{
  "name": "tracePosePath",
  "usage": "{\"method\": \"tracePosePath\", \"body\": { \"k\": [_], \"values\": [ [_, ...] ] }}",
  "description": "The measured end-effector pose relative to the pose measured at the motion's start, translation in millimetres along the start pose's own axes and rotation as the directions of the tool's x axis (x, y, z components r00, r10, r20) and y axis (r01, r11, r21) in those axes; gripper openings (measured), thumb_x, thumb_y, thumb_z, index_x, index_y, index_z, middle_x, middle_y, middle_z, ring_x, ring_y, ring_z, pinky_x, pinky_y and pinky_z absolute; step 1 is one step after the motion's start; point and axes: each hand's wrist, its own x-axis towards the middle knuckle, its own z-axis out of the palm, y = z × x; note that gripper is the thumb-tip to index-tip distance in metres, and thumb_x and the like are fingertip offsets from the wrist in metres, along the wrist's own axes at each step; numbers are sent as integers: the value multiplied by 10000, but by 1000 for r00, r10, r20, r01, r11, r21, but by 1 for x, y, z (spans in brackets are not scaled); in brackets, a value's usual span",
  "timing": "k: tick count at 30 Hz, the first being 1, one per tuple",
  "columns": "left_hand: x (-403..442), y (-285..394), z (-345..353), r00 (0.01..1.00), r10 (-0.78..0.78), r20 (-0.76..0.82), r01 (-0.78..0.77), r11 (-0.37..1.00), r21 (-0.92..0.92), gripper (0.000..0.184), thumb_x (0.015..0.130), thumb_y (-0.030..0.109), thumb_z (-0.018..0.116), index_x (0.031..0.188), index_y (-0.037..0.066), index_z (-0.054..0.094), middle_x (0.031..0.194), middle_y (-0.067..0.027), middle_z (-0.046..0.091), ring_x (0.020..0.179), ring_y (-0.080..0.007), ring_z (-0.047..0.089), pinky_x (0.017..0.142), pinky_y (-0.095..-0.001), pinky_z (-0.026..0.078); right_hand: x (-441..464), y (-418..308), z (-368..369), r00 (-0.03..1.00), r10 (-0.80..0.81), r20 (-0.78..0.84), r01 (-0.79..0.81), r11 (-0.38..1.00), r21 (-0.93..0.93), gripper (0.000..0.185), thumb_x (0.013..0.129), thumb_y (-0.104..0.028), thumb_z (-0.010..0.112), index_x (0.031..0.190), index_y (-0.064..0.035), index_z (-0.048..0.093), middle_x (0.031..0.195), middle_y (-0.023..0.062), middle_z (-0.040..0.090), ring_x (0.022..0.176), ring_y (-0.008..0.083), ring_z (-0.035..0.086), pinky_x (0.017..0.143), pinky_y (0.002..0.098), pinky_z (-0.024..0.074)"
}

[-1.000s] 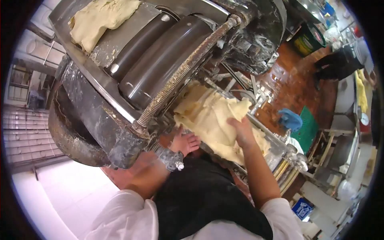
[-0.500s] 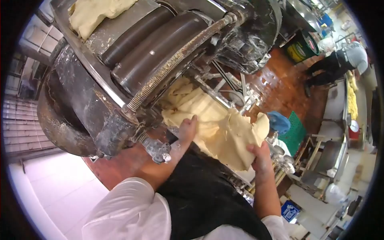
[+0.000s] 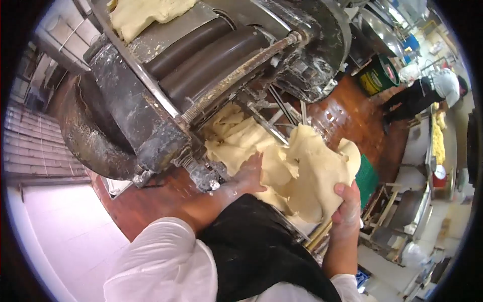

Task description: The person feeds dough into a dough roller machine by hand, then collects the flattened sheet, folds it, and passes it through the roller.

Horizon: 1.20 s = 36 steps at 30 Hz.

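A large, floppy sheet of pale dough (image 3: 312, 171) lies in folds on a tray below the rollers, its right part lifted up. My right hand (image 3: 347, 206) grips that raised right edge, thumb on top. My left hand (image 3: 250, 174) rests with fingers stretched out against the near side of the dough. Above the dough are the dark rollers (image 3: 211, 63) of a dough sheeter. Another slab of dough (image 3: 146, 17) sits on the metal plate behind them. The dough's underside and most of the tray are hidden.
A rusty threaded rod (image 3: 241, 75) and a flour-dusted metal housing (image 3: 136, 100) stand close by my left arm. At the upper right are a dark green bin (image 3: 377, 75) and another person (image 3: 437, 90) bending at a counter with yellow dough (image 3: 438, 138).
My right hand has raised the dough's edge and moved slightly right with it. My left hand has uncurled and moved right along the dough. The view has shifted a little.
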Motion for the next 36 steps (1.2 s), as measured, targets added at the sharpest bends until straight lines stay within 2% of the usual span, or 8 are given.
{"method": "tracePosePath", "body": {
  "k": [2, 4, 6, 9, 14, 25, 29, 36],
  "values": [
    [15, -6, 14, 990, -107, 91, 135, 904, -405, 558, 925, 344, 499, 1389, 51, 401, 1360, -154, 476, 1202, -287, 515, 1025, -359, 405, -3, 2, -2, 999, 30, 17, -30, 999, -13, 767, 663, -164, 675, 1349, 27, 388, 1228, 175, 567, 1091, 298, 593, 951, 382, 486],
    [29, -3, 20, 945, -156, 288, 327, 489, -809, 531, 942, 340, 472, 1385, 56, 408, 1361, -146, 480, 1198, -280, 522, 1017, -367, 415, -7, 6, -2, 1000, 24, -8, -25, 999, -29, 757, 673, -160, 667, 1349, 29, 386, 1228, 177, 566, 1087, 301, 595, 948, 385, 489],
    [40, 4, 25, 901, -84, 425, 429, 35, -903, 505, 959, 337, 446, 1381, 61, 414, 1361, -138, 485, 1193, -273, 528, 1010, -374, 425, -13, 6, -3, 998, -8, -60, 4, 998, -61, 749, 681, -159, 661, 1349, 34, 383, 1226, 181, 567, 1080, 304, 598, 942, 388, 494],
    [35, 33, 14, 899, -7, 439, 431, -179, -885, 471, 985, 332, 407, 1376, 69, 425, 1362, -126, 491, 1185, -262, 539, 998, -385, 439, -25, 0, -19, 995, -47, -91, 45, 999, -26, 746, 688, -155, 658, 1350, 45, 377, 1235, 187, 562, 1085, 306, 597, 937, 393, 499],
    [-17, 123, -43, 970, -96, 222, 214, -91, -973, 445, 1006, 330, 386, 1372, 81, 436, 1342, -99, 520, 1166, -213, 561, 991, -385, 457, -45, -9, -43, 976, -206, -64, 206, 979, -12, 735, 721, -187, 668, 1340, 68, 366, 1186, 210, 570, 994, 280, 630, 797, 344, 567],
    [-45, 274, -213, 947, 212, 241, 271, -124, -955, 393, 994, 313, 416, 1269, 59, 537, 1235, -76, 604, 1121, -190, 588, 988, -346, 453, -61, -71, -5, 934, -293, 206, 283, 956, 77, 706, 779, -211, 666, 1361, 45, 360, 1236, 209, 552, 1108, 275, 588, 949, 424, 496],
    [-24, 295, -294, 922, 384, -52, -12, -105, -994, 409, 973, 348, 418, 1210, 46, 559, 1197, -101, 621, 1068, -229, 617, 973, -382, 471, -27, -109, 73, 783, -569, 253, 579, 814, 40, 620, 815, -204, 633, 1343, 29, 407, 1248, 178, 559, 1107, 271, 595, 914, 387, 525],
    [-4, 294, -506, 834, 479, -274, -337, 49, -940, 449, 964, 399, 385, 1191, 69, 588, 1192, -144, 623, 1082, -310, 616, 970, -471, 487, 41, -189, 267, 611, -558, 561, 500, 822, 274, 503, 882, -232, 608, 1288, 30, 470, 1208, 176, 598, 1073, 305, 616, 945, 418, 512]
  ]
}}
